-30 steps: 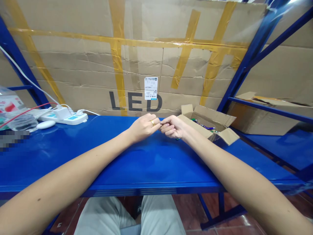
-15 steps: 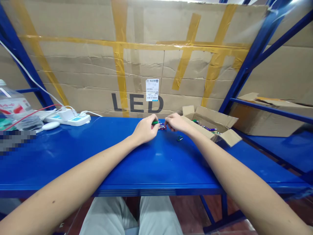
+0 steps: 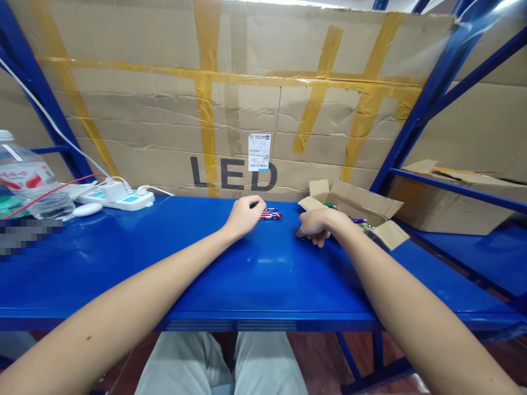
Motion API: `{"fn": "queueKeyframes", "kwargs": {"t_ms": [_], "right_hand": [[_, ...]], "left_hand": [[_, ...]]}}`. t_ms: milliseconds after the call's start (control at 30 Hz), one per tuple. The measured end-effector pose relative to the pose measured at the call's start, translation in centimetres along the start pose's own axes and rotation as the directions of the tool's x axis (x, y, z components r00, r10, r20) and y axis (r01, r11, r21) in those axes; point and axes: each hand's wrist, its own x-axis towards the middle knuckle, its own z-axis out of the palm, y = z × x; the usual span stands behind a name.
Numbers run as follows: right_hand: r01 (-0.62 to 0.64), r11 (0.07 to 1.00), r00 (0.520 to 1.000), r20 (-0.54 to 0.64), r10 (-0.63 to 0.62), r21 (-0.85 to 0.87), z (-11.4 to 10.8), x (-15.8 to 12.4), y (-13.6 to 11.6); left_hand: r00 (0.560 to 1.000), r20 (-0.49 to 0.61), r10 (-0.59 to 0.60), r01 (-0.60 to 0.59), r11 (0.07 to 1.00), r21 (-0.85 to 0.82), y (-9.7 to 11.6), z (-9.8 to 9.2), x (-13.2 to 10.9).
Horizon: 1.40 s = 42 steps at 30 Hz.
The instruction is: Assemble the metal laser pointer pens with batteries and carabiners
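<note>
My left hand [image 3: 246, 213] rests on the blue table with its fingers curled round a small green carabiner [image 3: 253, 206]; only a sliver of it shows. Just right of those fingers lies a little pile of red and silver carabiners [image 3: 272, 214], with a bit of blue or purple at its back edge. Nearer the box, my right hand [image 3: 315, 226] reaches down to the tabletop. Its thumb and index finger close on another small green carabiner [image 3: 303, 237], which they mostly hide.
An open cardboard box [image 3: 362, 200] with coloured metal pieces stands beside my right wrist. At the left are a power strip [image 3: 123, 198], cables and a plastic bottle [image 3: 31, 178]. A large taped carton [image 3: 164, 120] walls the back; blue rack posts [image 3: 411, 115] rise at the right.
My right hand has moved right and nearer, from beside the red pile to the lone green carabiner, and closed over it. My left hand has turned slightly, covering more of its green piece.
</note>
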Motion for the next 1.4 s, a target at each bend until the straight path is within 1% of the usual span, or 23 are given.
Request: {"fn": "queueKeyframes", "kwargs": {"t_ms": [100,233,333,400,433,500,567,633,700,733,800,900,967,1000,1100,1167,1300,1400], "right_hand": [[0.066,0.997,0.997,-0.042,-0.065,0.027,0.3,0.5,-0.1],[0.138,0.99,0.981,-0.132,-0.141,-0.032,0.7,0.6,-0.5],[0.199,0.977,0.958,-0.197,-0.209,-0.073,1.0,0.7,-1.0],[0.297,0.955,0.923,-0.251,-0.291,-0.016,1.3,1.0,-1.4],[0.371,0.928,0.891,-0.296,-0.344,0.039,1.4,1.3,-1.6],[0.53,0.832,0.807,-0.403,-0.433,0.167,1.7,1.8,-2.1],[0.649,0.709,0.727,-0.5,-0.471,0.276,2.2,2.4,-2.6],[0.723,0.596,0.67,-0.568,-0.479,0.35,2.8,3.0,-3.0],[0.768,0.503,0.631,-0.603,-0.488,0.396,3.2,3.4,-3.3],[0.78,0.471,0.62,-0.607,-0.497,0.412,3.4,3.5,-3.4],[0.788,0.431,0.615,-0.594,-0.519,0.44,3.7,3.5,-3.6],[0.772,0.429,0.636,-0.564,-0.527,0.469,3.8,3.3,-3.6],[0.769,0.459,0.638,-0.573,-0.514,0.445,3.9,3.2,-3.6],[0.778,0.477,0.624,-0.593,-0.509,0.41,4.0,3.3,-3.6],[0.816,0.514,0.54,-0.665,-0.517,0.263,4.3,3.4,-3.6],[0.823,0.536,0.502,-0.682,-0.532,0.189,4.4,3.5,-3.6],[0.826,0.554,0.469,-0.668,-0.577,0.101,4.3,3.4,-3.5],[0.832,0.55,0.457,-0.656,-0.601,0.076,4.2,3.2,-3.3]], "left_hand": [[1.0,0.014,-0.016,0.016,1.0,-0.007,-0.1,0.1,0.1],[0.998,0.047,-0.036,0.037,0.999,-0.017,-0.1,0.2,0.0],[0.996,0.073,-0.044,0.046,0.999,-0.027,0.1,0.1,0.0],[0.995,0.09,-0.038,0.041,0.999,-0.035,0.1,0.1,0.0],[0.994,0.1,-0.034,0.039,0.998,-0.044,0.1,0.1,0.0],[0.991,0.128,-0.028,0.038,0.996,-0.078,0.0,0.3,0.0],[0.987,0.157,-0.031,0.052,0.99,-0.132,-0.2,0.5,-0.1],[0.984,0.17,-0.048,0.08,0.979,-0.189,-0.2,0.8,-0.1],[0.982,0.172,-0.077,0.115,0.967,-0.228,-0.2,1.0,-0.2],[0.981,0.17,-0.089,0.128,0.964,-0.234,-0.3,1.0,-0.2],[0.98,0.166,-0.105,0.142,0.963,-0.229,-0.3,0.9,-0.1],[0.979,0.159,-0.126,0.158,0.965,-0.21,-0.5,0.7,0.0],[0.977,0.157,-0.145,0.176,0.962,-0.207,-0.7,0.6,0.1],[0.977,0.158,-0.147,0.178,0.962,-0.206,-0.8,0.6,0.2],[0.977,0.165,-0.134,0.168,0.963,-0.211,-1.0,0.5,0.3],[0.978,0.168,-0.12,0.155,0.965,-0.213,-1.1,0.5,0.2],[0.983,0.164,-0.079,0.108,0.979,-0.175,-1.2,0.7,0.0],[0.983,0.18,-0.045,0.074,0.984,-0.161,-1.1,0.7,-0.2]]}}
